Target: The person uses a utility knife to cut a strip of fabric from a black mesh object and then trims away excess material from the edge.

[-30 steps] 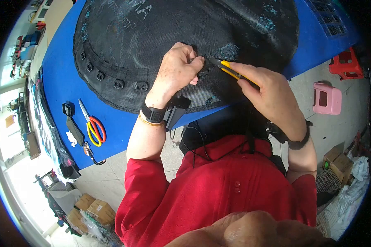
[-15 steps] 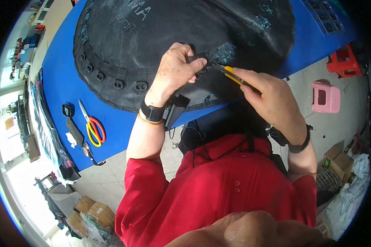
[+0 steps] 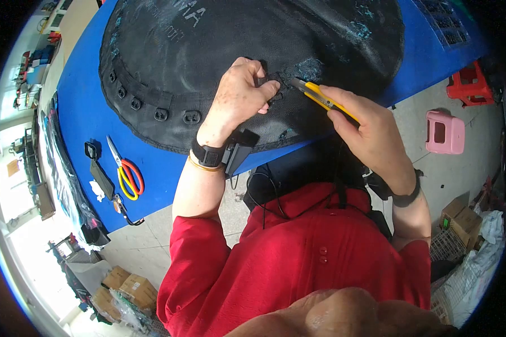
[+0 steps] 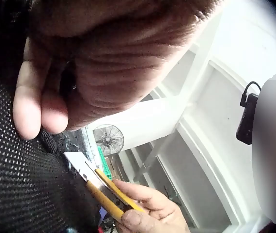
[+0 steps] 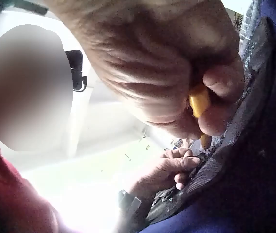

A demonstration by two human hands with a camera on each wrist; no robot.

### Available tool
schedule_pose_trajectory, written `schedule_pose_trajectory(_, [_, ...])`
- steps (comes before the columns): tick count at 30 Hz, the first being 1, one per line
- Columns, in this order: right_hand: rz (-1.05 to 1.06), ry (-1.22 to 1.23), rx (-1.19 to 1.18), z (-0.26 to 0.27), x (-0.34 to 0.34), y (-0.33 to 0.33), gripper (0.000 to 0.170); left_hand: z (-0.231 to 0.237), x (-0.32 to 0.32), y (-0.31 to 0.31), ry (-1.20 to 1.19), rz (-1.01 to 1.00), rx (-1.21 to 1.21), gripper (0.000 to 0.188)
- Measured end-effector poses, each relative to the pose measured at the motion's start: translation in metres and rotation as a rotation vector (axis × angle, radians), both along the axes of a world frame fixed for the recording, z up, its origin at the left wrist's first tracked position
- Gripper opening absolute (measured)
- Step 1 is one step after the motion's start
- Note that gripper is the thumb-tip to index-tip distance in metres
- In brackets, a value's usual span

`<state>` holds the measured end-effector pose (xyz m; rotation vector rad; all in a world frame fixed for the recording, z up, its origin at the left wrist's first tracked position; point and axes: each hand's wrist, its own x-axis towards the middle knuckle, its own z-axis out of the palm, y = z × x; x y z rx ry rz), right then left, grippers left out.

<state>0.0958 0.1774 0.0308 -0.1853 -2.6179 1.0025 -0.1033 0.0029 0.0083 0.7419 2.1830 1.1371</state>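
A large round black mesh mat [image 3: 230,45] with pale blue-green worn threads [image 3: 309,68] lies over the blue table. Near its front edge my left hand [image 3: 239,92] pinches a small dark fold of it between thumb and curled fingers; the pinched bit is mostly hidden. My right hand [image 3: 371,123] grips a yellow utility knife [image 3: 326,101], thumb and fingers along its handle. The knife's blade [image 4: 79,165] is out in the left wrist view, close to the mesh beside my left fingertips. Several black plastic buckles [image 3: 191,117] line the mat's left border.
Scissors [image 3: 128,174] with red and yellow handles lie on the blue table [image 3: 157,196] at left, beside a small black device [image 3: 93,149]. A compartment box [image 3: 447,25] sits at the far right corner. Red [image 3: 471,84] and pink [image 3: 445,132] stools stand on the floor at right.
The knife drew back slightly toward my body, then moved up again to the worn patch, its angle turning a little. My left hand stays nearly in place.
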Motion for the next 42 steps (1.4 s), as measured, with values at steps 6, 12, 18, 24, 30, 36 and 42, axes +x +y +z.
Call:
schedule_pose_trajectory(6, [0.002, -0.056, 0.050, -0.002, -0.005, -0.001, 0.037, -0.002, -0.001, 0.000, -0.010, -0.011, 0.021, 0.030])
schedule_pose_trajectory(12, [0.022, -0.052, 0.043, -0.002, -0.003, 0.001, 0.037, 0.000, 0.001, 0.001, -0.001, 0.003, 0.006, 0.029])
schedule_pose_trajectory(18, [0.040, -0.135, 0.048, 0.004, 0.002, 0.001, 0.037, -0.002, 0.000, 0.001, -0.029, 0.014, 0.009, 0.029])
schedule_pose_trajectory(24, [0.025, -0.121, 0.043, 0.002, 0.009, -0.001, 0.039, -0.002, -0.001, 0.000, -0.034, -0.002, 0.020, 0.029])
schedule_pose_trajectory(30, [0.029, -0.100, -0.022, 0.004, 0.009, 0.000, 0.038, 0.002, 0.000, 0.000, -0.019, -0.001, 0.006, 0.029])
schedule_pose_trajectory(36, [0.024, -0.067, -0.024, 0.012, 0.003, 0.002, 0.037, 0.005, 0.001, 0.000, 0.008, -0.010, -0.012, 0.031])
schedule_pose_trajectory(42, [0.020, 0.031, 0.037, -0.001, -0.010, 0.001, 0.037, 0.003, 0.001, 0.000, 0.007, -0.003, -0.013, 0.032])
